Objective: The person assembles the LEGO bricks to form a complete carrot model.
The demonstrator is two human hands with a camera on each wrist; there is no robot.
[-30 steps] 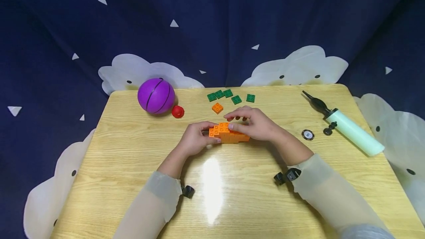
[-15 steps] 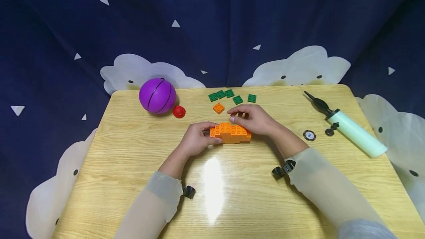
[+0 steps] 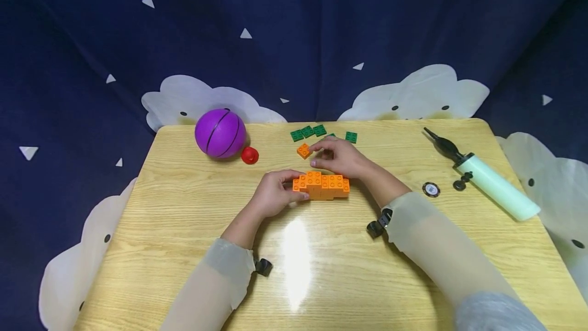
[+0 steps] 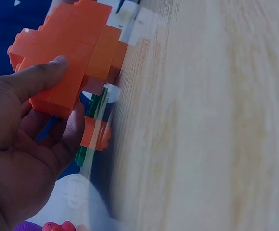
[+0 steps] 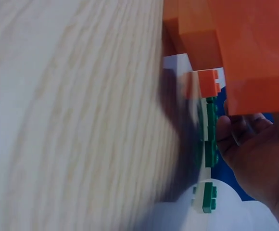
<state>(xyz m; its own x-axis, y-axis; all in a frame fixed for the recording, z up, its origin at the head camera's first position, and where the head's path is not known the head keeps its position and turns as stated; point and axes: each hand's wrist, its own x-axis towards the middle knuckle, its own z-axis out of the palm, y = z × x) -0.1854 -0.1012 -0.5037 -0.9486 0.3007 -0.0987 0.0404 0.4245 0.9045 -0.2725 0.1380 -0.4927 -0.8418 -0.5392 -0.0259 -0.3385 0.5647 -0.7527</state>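
My left hand [image 3: 272, 196] grips the left end of a block built from orange toy bricks [image 3: 319, 190], thumb on the near side and fingers behind. In the left wrist view the thumb lies across the face of this stepped orange block [image 4: 72, 45]. Just beyond it on the table is a single orange toy brick [image 3: 303, 151], studs up. My right hand [image 3: 342, 157] reaches over behind the block, its index fingertip right at the loose brick's right edge and the thumb apart from it. Seen from the right wrist, that hand [image 5: 255, 149] has nothing between its fingers.
Several green toy bricks [image 3: 307, 131] lie near the back edge, one partly hidden by the right hand. A purple ball [image 3: 220, 133] and a small red object [image 3: 250, 155] are at back left. At right lie a pump [image 3: 496, 185], a round chip [image 3: 431, 189] and a small black piece [image 3: 461, 183].
My right hand has let go of the orange block and moved back and left to the loose orange brick. My left hand keeps its grip on the block.
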